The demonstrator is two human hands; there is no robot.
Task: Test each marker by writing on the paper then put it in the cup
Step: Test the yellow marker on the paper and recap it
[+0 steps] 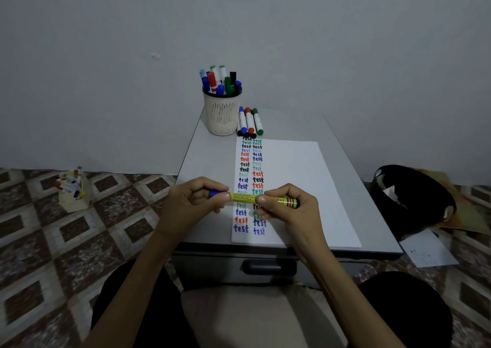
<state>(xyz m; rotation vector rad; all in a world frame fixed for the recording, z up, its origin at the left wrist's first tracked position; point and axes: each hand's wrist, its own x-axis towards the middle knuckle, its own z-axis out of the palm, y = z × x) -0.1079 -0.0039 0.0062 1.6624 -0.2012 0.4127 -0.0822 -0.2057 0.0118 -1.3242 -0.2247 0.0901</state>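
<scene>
Dim, soft shadows, edges curved, blurred

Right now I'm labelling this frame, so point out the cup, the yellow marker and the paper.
cup (222, 115): head view, mesh wall.
yellow marker (245, 197): head view, middle of the barrel.
paper (297, 188): head view, blank right half.

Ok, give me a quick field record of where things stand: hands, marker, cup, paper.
left hand: pinches the blue cap
right hand: holds the barrel's striped end
yellow marker: held level above the paper, cap looks still on
paper: flat on the table, two columns of "test" down its left side
cup: behind the paper, holds many markers
loose markers: at least three lying just right of the cup
</scene>
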